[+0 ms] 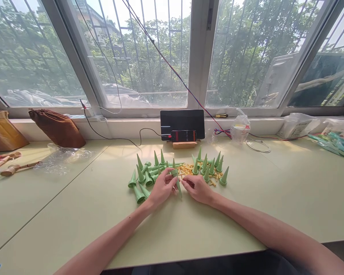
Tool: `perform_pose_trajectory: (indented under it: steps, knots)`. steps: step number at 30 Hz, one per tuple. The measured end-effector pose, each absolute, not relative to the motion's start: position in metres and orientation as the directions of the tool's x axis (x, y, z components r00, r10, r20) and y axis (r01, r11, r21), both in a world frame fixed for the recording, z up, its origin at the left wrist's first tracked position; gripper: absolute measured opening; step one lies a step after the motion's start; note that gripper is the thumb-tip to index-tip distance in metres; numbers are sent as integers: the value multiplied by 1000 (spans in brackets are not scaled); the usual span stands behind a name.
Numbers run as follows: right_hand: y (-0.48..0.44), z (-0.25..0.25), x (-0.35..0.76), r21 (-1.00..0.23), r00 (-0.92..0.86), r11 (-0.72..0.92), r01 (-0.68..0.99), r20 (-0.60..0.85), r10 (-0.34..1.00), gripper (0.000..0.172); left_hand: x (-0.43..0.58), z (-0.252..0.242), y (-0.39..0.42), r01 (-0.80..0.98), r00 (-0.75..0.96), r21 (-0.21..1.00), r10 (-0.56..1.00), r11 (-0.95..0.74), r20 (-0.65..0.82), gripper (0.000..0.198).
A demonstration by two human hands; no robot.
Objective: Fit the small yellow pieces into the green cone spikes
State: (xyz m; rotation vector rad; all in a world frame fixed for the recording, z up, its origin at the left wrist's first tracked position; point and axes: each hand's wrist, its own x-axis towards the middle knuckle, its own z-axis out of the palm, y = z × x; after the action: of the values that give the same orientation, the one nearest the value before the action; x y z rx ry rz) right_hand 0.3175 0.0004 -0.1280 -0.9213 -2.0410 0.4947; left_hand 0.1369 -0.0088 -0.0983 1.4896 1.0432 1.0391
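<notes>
My left hand is closed around a green plastic cone spike, which points down toward me. My right hand is pinched close beside it, fingertips at the spike's top end; what it pinches is too small to make out. Behind my hands lies a pile of small yellow pieces. Left of that pile, several green cones stand or lie on the pale green table. Another group of upright green cones stands to the right of the yellow pieces.
A phone on a wooden stand leans before a dark tablet at the window sill, cables attached. A brown pouch and wooden toys lie at far left. Plastic bags and a cup sit at the right.
</notes>
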Motion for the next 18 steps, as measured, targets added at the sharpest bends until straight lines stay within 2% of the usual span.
perform_pose_trajectory:
  steps: [3, 9, 18]
  knots:
    - [1, -130, 319, -643, -314, 623, 446, 539, 781, 29, 136, -97, -8, 81, 233, 991, 969, -104, 83, 42]
    - [2, -129, 320, -763, -160, 511, 395, 491, 856, 20, 135, -97, -8, 38, 224, 998, 974, -50, 40, 45]
    - [0, -126, 319, -727, -248, 568, 385, 511, 823, 25, 136, -93, -8, -52, 246, 992, 964, 112, -95, 50]
